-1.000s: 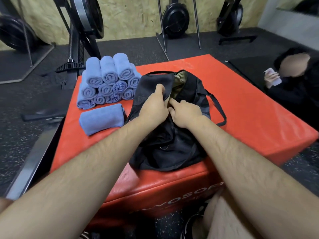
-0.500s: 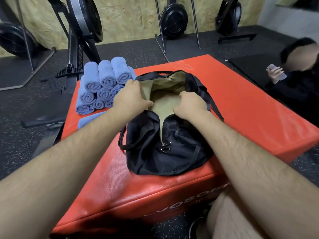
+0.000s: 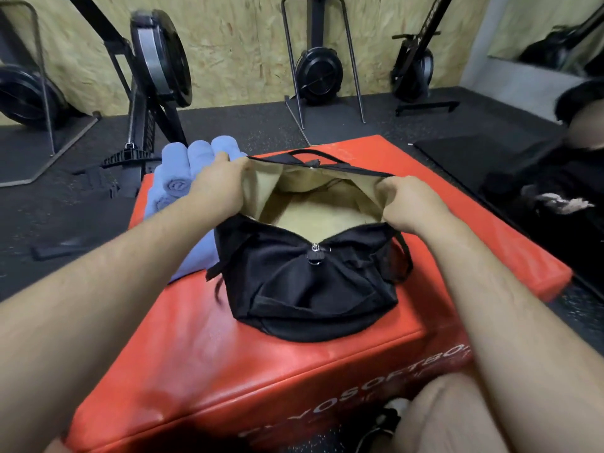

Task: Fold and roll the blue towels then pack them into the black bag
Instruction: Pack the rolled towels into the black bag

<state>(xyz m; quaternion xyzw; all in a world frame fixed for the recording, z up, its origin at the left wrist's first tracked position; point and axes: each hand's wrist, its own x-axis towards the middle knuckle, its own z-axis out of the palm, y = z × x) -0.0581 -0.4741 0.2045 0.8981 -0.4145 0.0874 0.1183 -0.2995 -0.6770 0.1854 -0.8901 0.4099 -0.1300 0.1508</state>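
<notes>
Both hands are on the black fabric duffel bag [image 3: 310,289], which sits mid-top on the red padded vinyl box [image 3: 228,354]. The left hand [image 3: 218,188] has its fingers curled round the left lip of the zip opening. The right hand [image 3: 405,204] grips the right lip, so the mouth gapes wide and shows the tan lining [image 3: 313,214]. The rolled blue terry towels [image 3: 183,171] are stacked on the box just left of the bag, partly hidden behind the left hand.

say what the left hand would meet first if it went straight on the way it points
Probably the black bag itself: the left hand grips the opening's left edge and points forward-right across the open mouth, toward its far rim. Depth is unclear from one view.
</notes>
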